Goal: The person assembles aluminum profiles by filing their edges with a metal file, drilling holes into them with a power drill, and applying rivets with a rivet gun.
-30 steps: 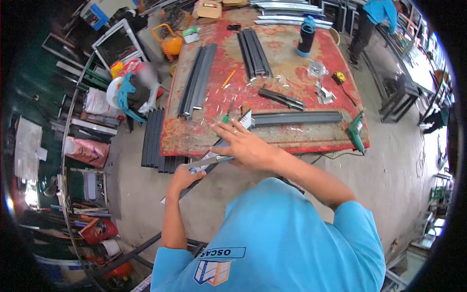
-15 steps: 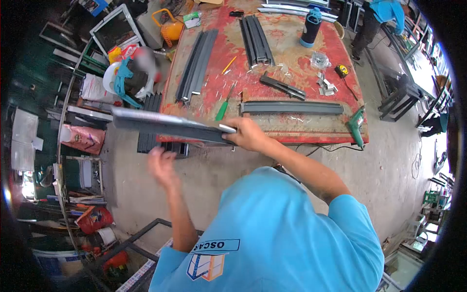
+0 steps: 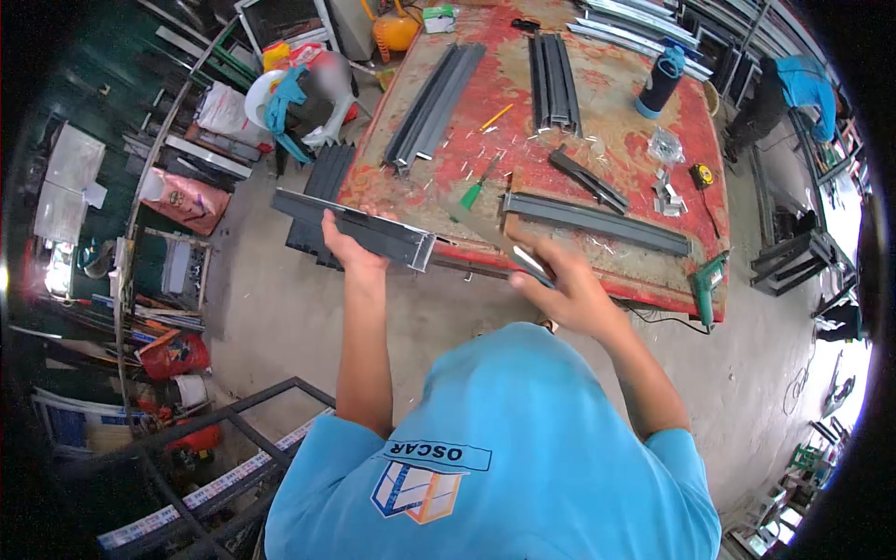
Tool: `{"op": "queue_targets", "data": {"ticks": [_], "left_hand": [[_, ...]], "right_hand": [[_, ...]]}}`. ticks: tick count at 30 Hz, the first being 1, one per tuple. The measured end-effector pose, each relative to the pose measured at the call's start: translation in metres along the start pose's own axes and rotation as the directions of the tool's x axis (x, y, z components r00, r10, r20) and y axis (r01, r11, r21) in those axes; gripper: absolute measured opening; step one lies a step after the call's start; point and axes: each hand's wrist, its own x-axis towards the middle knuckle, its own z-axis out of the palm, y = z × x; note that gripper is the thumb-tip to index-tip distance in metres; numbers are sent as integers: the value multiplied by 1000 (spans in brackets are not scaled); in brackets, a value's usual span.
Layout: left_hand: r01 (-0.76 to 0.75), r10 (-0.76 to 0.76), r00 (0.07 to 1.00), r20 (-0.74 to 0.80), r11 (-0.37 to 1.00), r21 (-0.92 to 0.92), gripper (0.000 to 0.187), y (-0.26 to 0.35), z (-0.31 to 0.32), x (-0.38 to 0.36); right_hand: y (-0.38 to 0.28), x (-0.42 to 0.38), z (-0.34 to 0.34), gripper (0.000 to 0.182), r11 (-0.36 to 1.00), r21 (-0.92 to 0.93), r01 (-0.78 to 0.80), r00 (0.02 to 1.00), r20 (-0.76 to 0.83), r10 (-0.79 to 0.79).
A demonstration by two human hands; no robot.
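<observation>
Dark grey, channel-shaped metal profile point(image 3: 364, 231) has passed, since half a second earlier, from the right hand point(image 3: 571, 287) to the left hand point(image 3: 355, 255) (head view). Left hand: grasping the profile from beneath, forearm extended straight forward. Right hand: partly closed, thumb lowermost, on a thin, blurred, silvery strip point(image 3: 491, 235); forearm slanted inward. Beyond both hands: red-patterned worktable point(image 3: 509, 84); just ahead of the right, a green-handled tool point(image 3: 471, 195).

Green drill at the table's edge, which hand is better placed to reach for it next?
Probably the right hand: it is nearer the green drill, though it seems to hold a blurred blade-like tool. The left hand is farther off and grips a grey bar.
</observation>
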Motion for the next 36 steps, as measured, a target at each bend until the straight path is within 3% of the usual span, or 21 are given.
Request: {"op": "queue_targets", "data": {"ticks": [2,3,6,8,12,14,18,20,21,23,26,30,33,34,36], "left_hand": [[5,-4,1000,16,999,-54,60,2,-5,6],[10,-10,1000,17,999,-43,60,3,-3,8],[-7,7,987,163,1000,-2,63,0,7,11],[-4,4,1000,19,1000,13,63,-4,24,8],[33,-40,995,90,996,83,63,-24,36,0],[81,-89,978,189,995,52,57,-37,29,1],[51,-67,980,189,995,91,58,-31,34,4],[44,-58,989,139,994,98,58,-34,34,4],[37,-47,994,98,994,108,59,-36,36,5],[30,-43,991,124,995,99,58,-30,29,13],[26,-41,986,163,995,93,57,-25,26,11],[20,-27,993,117,998,65,56,-35,26,5],[-6,-5,992,124,996,93,57,-21,22,13],[-2,-15,986,166,995,101,57,-18,17,15],[8,-28,989,148,991,133,59,-33,19,5]], "right_hand": [[6,-19,2,40,981,186,49,999,5,-51],[4,-24,3,40,980,192,45,999,-3,-45],[-8,-35,-3,43,998,56,-7,998,57,4],[-13,-33,-6,41,998,-55,-22,997,75,26],[-9,-22,0,40,999,-49,-13,1000,12,13],[-8,-15,0,36,993,85,-88,996,-6,89],[-3,-17,-2,34,996,-40,76,995,-56,-79],[-10,-8,-9,33,994,13,-113,993,27,112],[-6,-7,-5,33,993,13,-114,993,26,114],[7,-5,7,34,995,30,91,992,-89,-88],[-14,-8,-12,34,999,-19,-47,999,5,47],[0,-3,-2,33,998,-23,-62,998,2,62],[5,-9,5,32,992,-18,128,990,-59,-129],[3,-9,6,32,992,-14,128,990,-59,-128],[-1,-6,7,33,996,91,-25,998,-47,29]]}}
